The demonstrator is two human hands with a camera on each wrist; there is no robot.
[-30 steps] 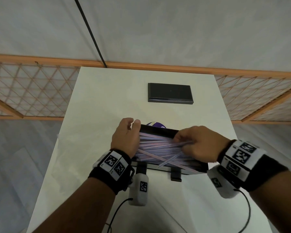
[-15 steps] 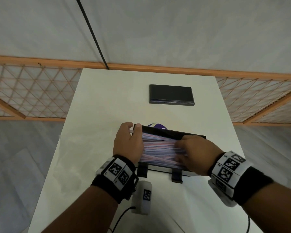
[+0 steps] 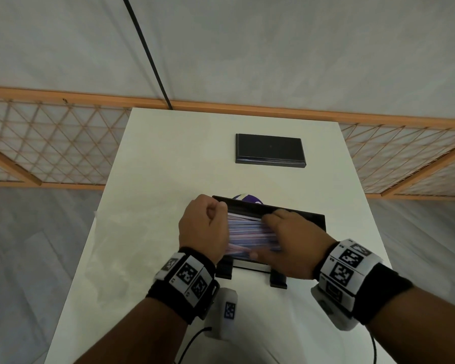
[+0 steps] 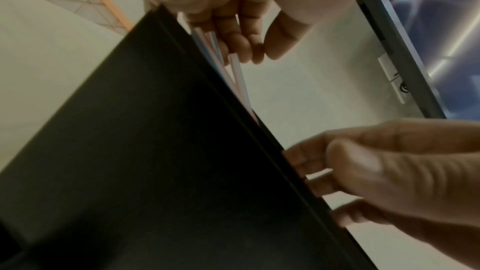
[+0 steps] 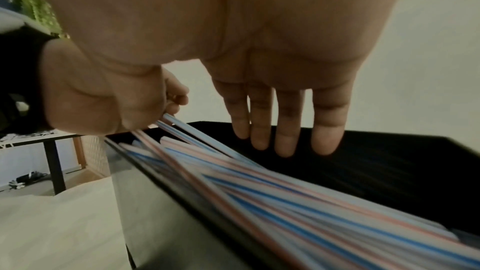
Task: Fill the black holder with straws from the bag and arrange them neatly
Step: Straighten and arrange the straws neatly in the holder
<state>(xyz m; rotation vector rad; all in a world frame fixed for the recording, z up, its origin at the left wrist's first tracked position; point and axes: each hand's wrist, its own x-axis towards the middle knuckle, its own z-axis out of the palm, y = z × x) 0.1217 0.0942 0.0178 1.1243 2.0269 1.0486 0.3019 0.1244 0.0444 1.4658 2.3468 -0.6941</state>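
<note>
The black holder stands near the middle of the white table on two short black feet, its open top tilted toward the person. Striped straws, white with blue and pink lines, lie lengthwise inside it, mostly parallel, with a few crossing at the left end.

The left hand is at the holder's left end with its fingers curled in. In the right wrist view those fingers pinch the tips of a few straws that rise out of the pile; the picture is blurred, so how many it grips is hard to tell.

The right hand lies over the right half of the holder. Its fingers are straight and close together, pointing down toward the straws and the holder's back wall, and they grip nothing.

A purple and white thing peeks out just behind the holder; it may be the bag. Farther back on the table lies a flat black lid, well apart from the holder.
</note>
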